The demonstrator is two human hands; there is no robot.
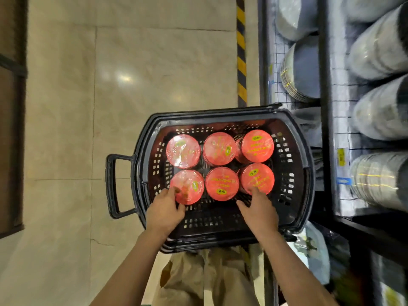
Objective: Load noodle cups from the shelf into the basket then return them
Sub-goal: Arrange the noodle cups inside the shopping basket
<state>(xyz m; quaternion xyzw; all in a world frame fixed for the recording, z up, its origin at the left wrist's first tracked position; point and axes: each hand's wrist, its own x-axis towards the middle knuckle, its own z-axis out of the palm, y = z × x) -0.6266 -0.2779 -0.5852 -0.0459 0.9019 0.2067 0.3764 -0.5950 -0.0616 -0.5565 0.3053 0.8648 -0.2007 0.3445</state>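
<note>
On the far left is the shiny tile floor (66,107). Next comes the black basket (293,138) with its side handle (111,186) sticking out to the left. Inside the basket stand six red noodle cups in two rows of three, lids up. The left hand (165,212) curls its fingers around the near-left cup (187,187) and grips it. The middle near cup (221,183) stands free. The right hand (259,212) touches the near edge of the near-right cup (257,178); I cannot tell if it truly holds it. These cups look light and a bit crushy, and their plastic wrap looks slippery, so it seems best to hold them around the sides just under the lid, not squeeze hard. On the far right is the shelf (326,107), full of wrapped gray bowls (379,51).
</note>
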